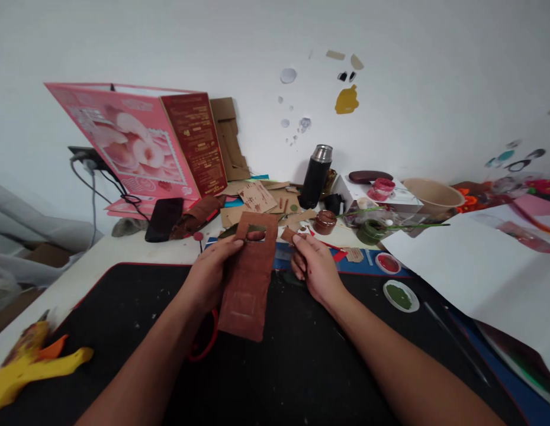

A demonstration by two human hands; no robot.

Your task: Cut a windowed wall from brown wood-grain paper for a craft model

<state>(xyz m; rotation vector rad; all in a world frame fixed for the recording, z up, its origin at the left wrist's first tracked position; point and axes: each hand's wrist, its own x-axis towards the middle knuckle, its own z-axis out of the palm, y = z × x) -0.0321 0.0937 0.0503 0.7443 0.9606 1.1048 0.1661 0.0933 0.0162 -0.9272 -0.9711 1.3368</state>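
Observation:
A long reddish-brown painted cardboard strip (248,275) is upright in my left hand (215,266), which is closed on its left edge. Near its top is a rectangular cut-out, with a fingertip showing through. Lower down, a square outline marks the surface. My right hand (314,263) pinches a small brown cardboard piece (288,235) between thumb and fingers, just right of the strip and apart from it. Behind my left hand, the red handle of what looks like scissors (205,349) lies on the black mat (275,378).
At left lies a yellow glue gun (44,364). Behind the hands are cardboard scraps (257,197), a black thermos (316,177), a brown paint jar (325,222) and a green jar (371,232). Paint dishes (399,296) sit right; a pink box (141,145) and phone (164,219) stand back left.

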